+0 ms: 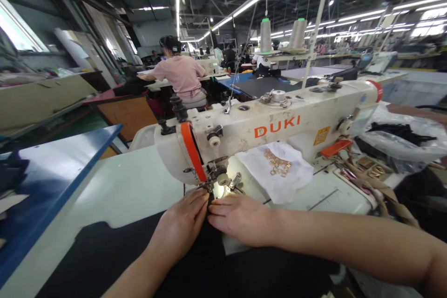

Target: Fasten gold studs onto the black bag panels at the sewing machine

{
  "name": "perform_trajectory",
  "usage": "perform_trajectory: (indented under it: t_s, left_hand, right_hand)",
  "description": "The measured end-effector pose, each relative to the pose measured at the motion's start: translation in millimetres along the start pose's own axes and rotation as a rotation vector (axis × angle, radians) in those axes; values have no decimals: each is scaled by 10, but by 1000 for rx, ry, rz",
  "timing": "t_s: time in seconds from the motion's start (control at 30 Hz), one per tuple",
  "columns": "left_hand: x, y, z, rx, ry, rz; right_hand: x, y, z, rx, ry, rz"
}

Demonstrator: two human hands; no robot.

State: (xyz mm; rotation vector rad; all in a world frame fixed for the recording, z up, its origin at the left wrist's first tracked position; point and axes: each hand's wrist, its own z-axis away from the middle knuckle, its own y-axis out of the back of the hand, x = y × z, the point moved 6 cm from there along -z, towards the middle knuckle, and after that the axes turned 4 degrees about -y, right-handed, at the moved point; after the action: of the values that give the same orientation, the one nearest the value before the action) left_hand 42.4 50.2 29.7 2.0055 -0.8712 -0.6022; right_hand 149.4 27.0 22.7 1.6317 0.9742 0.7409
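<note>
A sewing machine [265, 125] with orange DUKI lettering stands in front of me, its presser foot area [209, 184] lit by a small lamp. Black fabric [209, 260] runs from my lap over the table and up to the needle. My left hand [181, 221] is closed on the fabric just left of the foot, fingers pressed together. Close by on the right, my right hand [240, 219] grips the fabric's edge, its fingertips almost meeting the left ones. The needle tip and the fabric under the fingers are hidden.
On the machine bed a white cloth [296, 172] carries several gold rings [277, 163]. Further right lie straps [387, 186] and a plastic bag [419, 139] with black pieces. A blue-edged table [70, 163] is at left. A co-worker in pink [181, 72] sits ahead.
</note>
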Motion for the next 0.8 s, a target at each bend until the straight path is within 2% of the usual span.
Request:
perform_trajectory:
  t_s: [0.37, 0.8]
  left_hand:
    - [-91, -9, 4, 92, -30, -32]
    - [-131, -23, -4, 114, -3, -34]
  right_hand:
    - [53, -51, -37, 24, 8, 17]
    - [67, -46, -56, 17, 1, 4]
